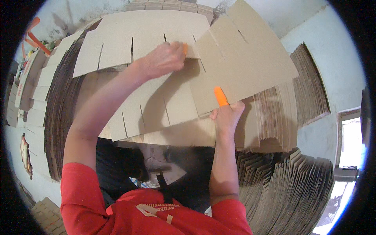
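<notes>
Red shirt (129, 221) below, a cardboard sheet (250, 58) is being gripped by its near edge in the right hand (230, 113) (orange-capped), the left hand (166, 58) being clenched beside it.

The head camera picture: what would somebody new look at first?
Probably the bright orange finger cover on the right hand, near the middle, standing out against the tan cardboard sheet that hand grips. Then perhaps the red shirt along the bottom, and the big cardboard pile at the lower right, with its many edges.

Hands (166, 58) (228, 114) gripping slotted cardboard sheets (248, 58), orange finger covers (220, 96), stacked cardboard (291, 192)
</notes>
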The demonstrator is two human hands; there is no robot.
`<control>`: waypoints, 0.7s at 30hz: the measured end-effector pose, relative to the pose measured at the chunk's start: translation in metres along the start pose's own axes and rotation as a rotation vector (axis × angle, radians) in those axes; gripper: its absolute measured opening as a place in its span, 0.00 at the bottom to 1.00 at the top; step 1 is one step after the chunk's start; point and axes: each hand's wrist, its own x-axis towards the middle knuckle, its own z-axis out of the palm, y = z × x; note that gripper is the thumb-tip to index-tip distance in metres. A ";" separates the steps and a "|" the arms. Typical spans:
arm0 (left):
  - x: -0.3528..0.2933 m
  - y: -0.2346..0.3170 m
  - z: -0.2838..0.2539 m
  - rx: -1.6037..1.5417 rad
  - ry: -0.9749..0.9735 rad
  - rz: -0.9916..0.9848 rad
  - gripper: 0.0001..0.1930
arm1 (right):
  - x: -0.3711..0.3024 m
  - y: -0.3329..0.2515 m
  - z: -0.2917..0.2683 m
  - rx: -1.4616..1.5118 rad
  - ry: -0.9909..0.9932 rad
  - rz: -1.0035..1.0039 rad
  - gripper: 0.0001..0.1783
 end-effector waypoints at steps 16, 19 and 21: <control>-0.052 0.119 -0.084 -0.332 0.048 0.077 0.20 | -0.011 -0.032 -0.003 0.026 -0.044 -0.180 0.10; -0.050 0.109 -0.073 -0.695 0.144 -0.223 0.28 | -0.009 -0.026 -0.004 -0.006 -0.116 -0.157 0.15; -0.033 0.079 -0.060 -0.764 0.201 -0.376 0.35 | 0.005 0.006 -0.010 -0.114 -0.080 -0.231 0.16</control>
